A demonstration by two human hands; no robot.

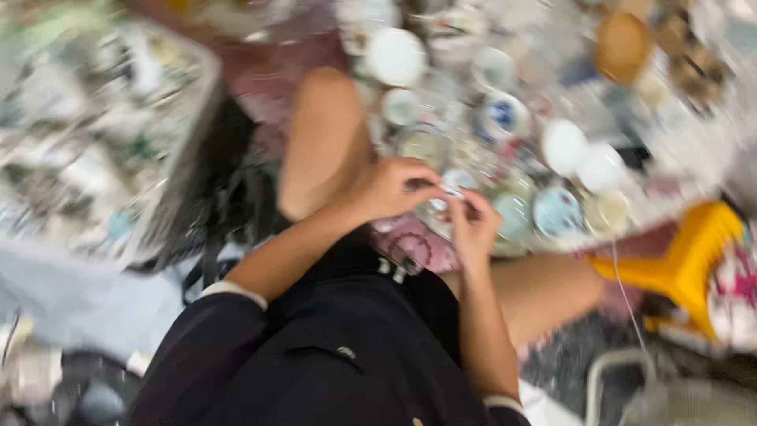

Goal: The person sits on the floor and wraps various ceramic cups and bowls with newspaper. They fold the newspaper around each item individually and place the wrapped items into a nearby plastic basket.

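The view is blurred by motion. My left hand (392,188) and my right hand (473,226) meet in front of me, above my lap, fingers pinched together on a small pale object (451,192) whose kind I cannot make out. Both forearms reach out of dark sleeves. My bare knees show to the left and right of the hands. Just beyond the hands lie several small round dishes and cups, among them a pale green dish (513,214) and a blue-patterned one (557,210).
Many white and blue ceramic bowls (396,55) crowd the floor ahead. A yellow plastic stool (686,260) stands at the right. A large tray of mixed items (95,126) fills the left. A brown round object (622,45) lies at the top right.
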